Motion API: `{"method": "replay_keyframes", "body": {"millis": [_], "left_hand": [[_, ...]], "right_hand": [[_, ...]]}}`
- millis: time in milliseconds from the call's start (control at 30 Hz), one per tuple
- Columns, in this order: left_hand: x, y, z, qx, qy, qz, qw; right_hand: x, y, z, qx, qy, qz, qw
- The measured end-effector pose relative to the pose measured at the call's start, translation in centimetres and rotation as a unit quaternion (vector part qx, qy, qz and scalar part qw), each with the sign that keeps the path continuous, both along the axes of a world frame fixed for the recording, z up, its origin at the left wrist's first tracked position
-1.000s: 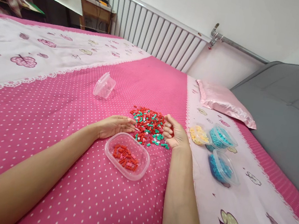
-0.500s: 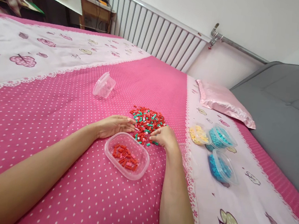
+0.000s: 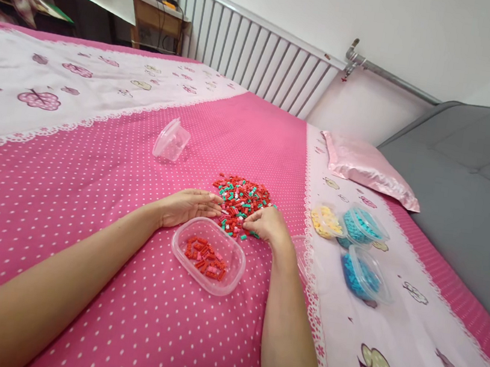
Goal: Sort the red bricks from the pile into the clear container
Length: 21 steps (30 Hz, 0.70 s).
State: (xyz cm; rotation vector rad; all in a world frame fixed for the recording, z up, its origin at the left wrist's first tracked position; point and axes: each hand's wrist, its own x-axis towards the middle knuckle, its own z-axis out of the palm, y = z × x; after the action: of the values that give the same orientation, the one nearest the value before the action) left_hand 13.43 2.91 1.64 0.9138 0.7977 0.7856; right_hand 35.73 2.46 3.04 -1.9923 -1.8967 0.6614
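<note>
Mid-frame, the tub (image 3: 235, 256) holds some reds (image 3: 205, 257); more fill the pile (image 3: 243, 195). Left hand (image 3: 187, 207) outstretched; right hand (image 3: 272, 224) narrow, contents unclear.

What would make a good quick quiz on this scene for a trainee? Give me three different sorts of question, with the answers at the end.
1. Multiple choice. What lies in the clear plastic tub on the near side of the mixed pile of toy bricks?
A) Yellow pieces
B) Red and pink bricks
C) Only green bricks

2. True or false. The left hand is inside that tub.

3. Fill the gap. Of the three filled tubs to the right of the right hand, the one nearest the camera holds ____ pieces.

Key:
1. B
2. False; it is outside the tub, at the pile's left edge.
3. Blue
</note>
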Motion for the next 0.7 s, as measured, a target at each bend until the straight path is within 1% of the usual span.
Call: {"method": "replay_keyframes", "body": {"millis": [133,300,367,433,467,500,533,600,667,700], "left_hand": [[-0.1,0.2,-0.3,0.006,-0.004,-0.012,1.000],[-0.1,0.1,-0.1,0.000,0.006,-0.004,1.000],[-0.1,0.1,-0.1,0.001,0.005,-0.003,1.000],[-0.1,0.1,-0.2,0.001,0.002,-0.005,1.000],[-0.1,0.2,-0.2,0.001,0.000,-0.006,1.000],[-0.1,0.2,-0.3,0.000,-0.002,-0.005,1.000],[-0.1,0.2,-0.3,0.000,-0.003,-0.004,1.000],[-0.1,0.2,-0.2,0.000,-0.003,-0.001,1.000],[-0.1,0.1,-0.2,0.000,-0.001,0.002,1.000],[-0.1,0.1,-0.1,-0.001,0.000,0.002,1.000]], "right_hand": [[0.5,0.2,-0.2,0.024,0.075,0.010,0.997],[0.6,0.1,0.0,0.045,0.158,-0.025,0.986],[0.5,0.0,0.3,0.050,0.228,-0.038,0.972],[0.3,-0.2,0.7,0.041,0.335,-0.049,0.940],[0.2,-0.3,1.0,0.027,0.399,-0.053,0.915],[0.3,-0.3,1.3,0.006,0.469,-0.053,0.881],[0.3,-0.3,1.7,-0.018,0.540,-0.052,0.840],[0.7,-0.2,2.3,-0.061,0.664,-0.054,0.744],[1.0,-0.1,2.7,-0.087,0.752,-0.067,0.650],[1.2,-0.1,2.9,-0.096,0.781,-0.079,0.612]]}}
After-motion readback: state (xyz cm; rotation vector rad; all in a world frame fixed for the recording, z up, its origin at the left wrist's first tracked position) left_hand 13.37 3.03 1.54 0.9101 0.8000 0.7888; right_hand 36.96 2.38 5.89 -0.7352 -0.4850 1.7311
